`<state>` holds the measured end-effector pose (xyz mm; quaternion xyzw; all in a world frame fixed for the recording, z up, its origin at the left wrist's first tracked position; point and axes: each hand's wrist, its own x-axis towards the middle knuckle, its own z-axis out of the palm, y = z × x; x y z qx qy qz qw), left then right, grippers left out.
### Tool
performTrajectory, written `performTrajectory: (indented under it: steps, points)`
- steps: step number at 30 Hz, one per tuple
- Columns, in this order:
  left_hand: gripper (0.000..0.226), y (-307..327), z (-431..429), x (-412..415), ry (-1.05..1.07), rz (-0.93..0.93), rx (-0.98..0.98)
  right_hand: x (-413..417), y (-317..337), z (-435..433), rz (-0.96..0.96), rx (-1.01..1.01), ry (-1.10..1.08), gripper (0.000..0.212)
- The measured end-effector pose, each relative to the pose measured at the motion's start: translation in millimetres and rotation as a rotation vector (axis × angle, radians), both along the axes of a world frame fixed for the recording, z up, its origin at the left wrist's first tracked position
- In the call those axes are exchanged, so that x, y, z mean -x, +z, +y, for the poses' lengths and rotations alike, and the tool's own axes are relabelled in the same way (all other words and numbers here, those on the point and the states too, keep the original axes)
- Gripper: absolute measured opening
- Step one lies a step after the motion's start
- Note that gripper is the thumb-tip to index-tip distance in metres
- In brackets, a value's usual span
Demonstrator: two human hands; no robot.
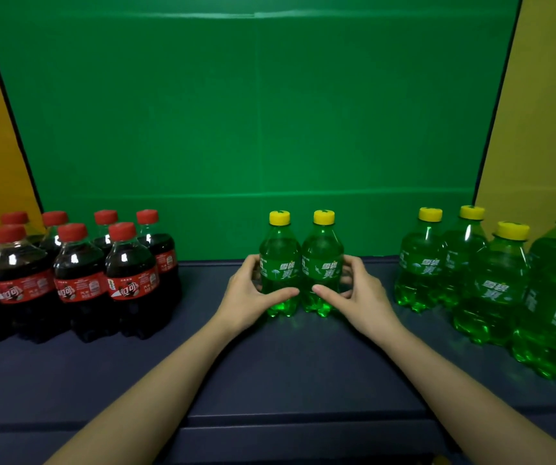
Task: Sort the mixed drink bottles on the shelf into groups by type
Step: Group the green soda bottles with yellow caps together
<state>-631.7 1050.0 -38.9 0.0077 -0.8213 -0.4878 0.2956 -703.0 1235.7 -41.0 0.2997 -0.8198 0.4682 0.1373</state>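
Note:
Two green bottles with yellow caps stand side by side in the middle of the dark shelf (pixel 269 370). My left hand (pixel 249 293) grips the left green bottle (pixel 280 263), thumb across its front. My right hand (pixel 360 293) grips the right green bottle (pixel 322 263) the same way. Several dark cola bottles with red caps (pixel 78 280) are grouped at the left. Several more green bottles (pixel 491 283) are grouped at the right.
A green back panel (pixel 256 129) closes the shelf behind the bottles, with yellow panels (pixel 544 129) at both sides. Bare shelf surface lies between the middle pair and each group. The shelf's front edge (pixel 303 421) runs below my forearms.

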Motion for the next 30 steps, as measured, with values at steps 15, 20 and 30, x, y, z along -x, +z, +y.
performTrajectory:
  steps: [15,20,30]
  points:
    - [0.066,2,7,30,0.112,-0.037,0.066,25,2,-9,-0.021,-0.06,-0.078,0.074]
    - [0.064,-1,6,35,0.097,-0.024,0.058,30,0,-11,-0.029,-0.05,-0.07,0.074]
    - [0.068,7,21,9,0.294,0.1,0.335,9,14,17,0.041,-0.136,-0.085,0.064]
